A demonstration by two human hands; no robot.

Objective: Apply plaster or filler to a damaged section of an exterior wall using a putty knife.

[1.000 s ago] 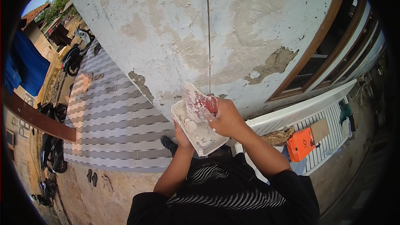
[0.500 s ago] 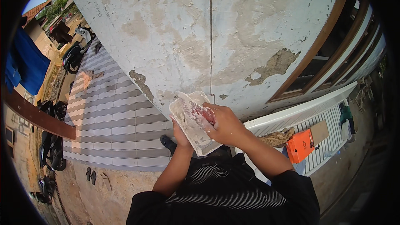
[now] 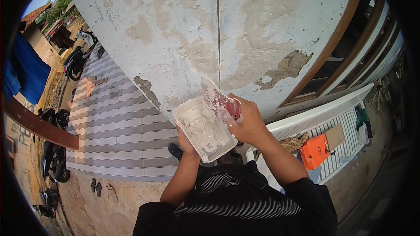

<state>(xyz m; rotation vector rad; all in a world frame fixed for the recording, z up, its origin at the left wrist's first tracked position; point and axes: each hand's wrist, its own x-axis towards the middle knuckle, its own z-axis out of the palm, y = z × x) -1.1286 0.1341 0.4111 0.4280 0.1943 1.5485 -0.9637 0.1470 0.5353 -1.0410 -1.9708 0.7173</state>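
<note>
My left hand [image 3: 186, 141] is closed around the left side of a rectangular white tub [image 3: 209, 155], its fingers partly hidden beneath. Pale, thick filler paste [image 3: 196, 123] lies inside the tub. In my right hand [image 3: 250, 124] is a putty knife [image 3: 217, 101] with a red handle, smeared with paste. Its blade points up and to the left, over the tub's far right edge. Just beyond stands a whitish wall [image 3: 183, 30] with beige patches, bare spots where the coating has come off, and a thin vertical line down it.
Brown-framed windows [image 3: 326, 67] run along the wall at right. Below them a white slatted surface [image 3: 339, 146] carries an orange bag [image 3: 315, 152], a cardboard piece and cloths. A striped tiled floor [image 3: 118, 135] spreads left, with a brown beam [image 3: 48, 130], motorcycles [image 3: 75, 63] and sandals [image 3: 96, 186] around it.
My right hand has moved a little right, lifting the putty knife off the middle of the tub so more paste shows. The tub has shifted slightly left.
</note>
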